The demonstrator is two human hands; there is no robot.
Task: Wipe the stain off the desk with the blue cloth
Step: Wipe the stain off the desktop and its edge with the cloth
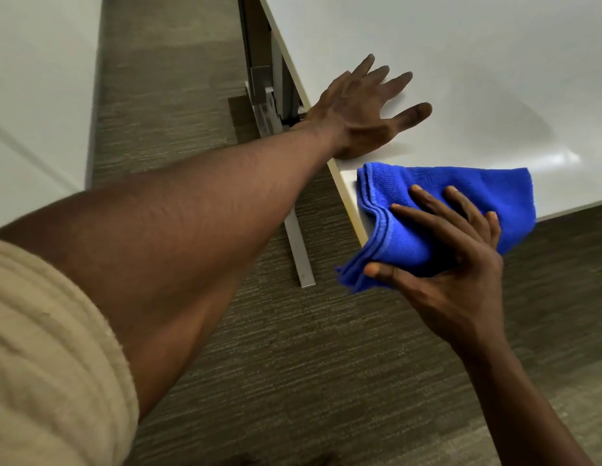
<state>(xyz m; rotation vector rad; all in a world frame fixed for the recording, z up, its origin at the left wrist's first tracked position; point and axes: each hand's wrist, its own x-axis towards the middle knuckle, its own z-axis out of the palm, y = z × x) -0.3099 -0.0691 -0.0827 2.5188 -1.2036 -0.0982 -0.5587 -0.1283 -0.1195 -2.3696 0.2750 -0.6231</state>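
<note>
The white desk [461, 55] fills the upper right, its near corner pointing toward me. My left hand [360, 109] rests flat on the desk top close to the left edge, fingers straight and spread. The folded blue cloth [444, 183] lies over the desk's near corner, and its lower part hangs past the edge. My right hand [461, 264] holds the cloth there, fingers spread across its top and the thumb gripping the bunched part off the corner. No stain shows on the bare desk top.
A grey metal desk leg and foot [299, 250] run under the left edge of the desk. Grey-brown carpet [292, 364] covers the floor below. A white wall [33, 95] stands at the left.
</note>
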